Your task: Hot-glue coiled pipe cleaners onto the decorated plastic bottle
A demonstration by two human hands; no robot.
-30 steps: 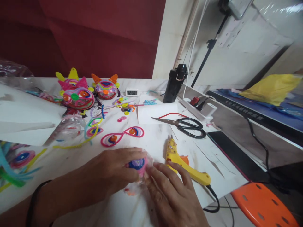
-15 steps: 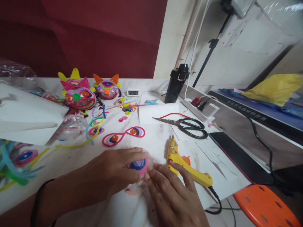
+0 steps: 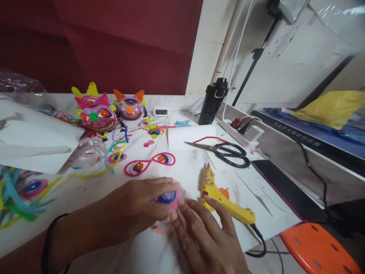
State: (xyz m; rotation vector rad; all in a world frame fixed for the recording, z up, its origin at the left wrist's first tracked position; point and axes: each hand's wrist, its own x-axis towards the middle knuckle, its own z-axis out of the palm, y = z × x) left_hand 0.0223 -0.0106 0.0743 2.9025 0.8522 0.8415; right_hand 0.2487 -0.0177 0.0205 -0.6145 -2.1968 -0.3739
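Note:
My left hand (image 3: 137, 207) is cupped around a clear plastic ball with a pink and blue pipe-cleaner spiral (image 3: 168, 198) stuck on it, holding it on the white table (image 3: 94, 190). The fingertips of my right hand (image 3: 205, 236) press against the spiral's right and lower side. Most of the ball is hidden under both hands. A yellow glue gun (image 3: 222, 198) lies just right of my right hand, its nozzle pointing away from me.
Black scissors (image 3: 228, 152), a pink double-eye pipe-cleaner shape (image 3: 149, 163), two colourful finished faces (image 3: 98, 116), loose pipe cleaners (image 3: 19, 198), white paper sheets (image 3: 31, 140), a black bottle (image 3: 212, 101), a small clock (image 3: 161, 111), a power strip (image 3: 242, 131) and an orange stool (image 3: 316, 247).
My right fingertips have slid slightly left along the spiral's lower edge. The view has shifted a little; the left hand keeps its hold.

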